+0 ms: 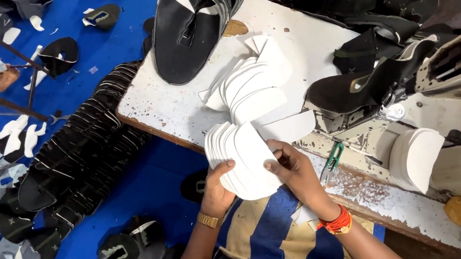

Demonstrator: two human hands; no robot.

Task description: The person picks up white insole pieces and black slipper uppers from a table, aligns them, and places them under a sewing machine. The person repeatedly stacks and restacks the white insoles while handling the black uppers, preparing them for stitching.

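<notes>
A blue floor sheet (136,193) covers the ground on the left, strewn with black and grey shoe-upper pieces; a long overlapping row of black cut shoe uppers (85,153) runs across it beside the desk. The worn white-painted wooden desk (167,104) slants across the middle, its surface chipped and speckled. On its far end lies a tall stack of black-and-white leather uppers (188,30); more dark uppers (375,0) are heaped at the upper right. A cream sewing machine (455,87) stands on the right, with a black suede upper (360,87) lying against it. A fanned pile of white curved stiffener pieces (252,86) rests mid-desk, and a smaller stack of white pieces (416,155) sits near the machine. Small green-handled snips (333,156) lie on the desk edge just right of the hands.

The fanned bundle of white curved pieces (241,159) is held over the desk's near edge, above a blue-and-tan striped shirt. The left hand (216,189), with a gold watch at the wrist, is closed on the bundle's lower left from beneath, thumb on top. The right hand (292,166), with an orange thread band at the wrist, pinches the bundle's right edge, thumb pressed on the front piece.

No packages, labels or signs can be made out.
</notes>
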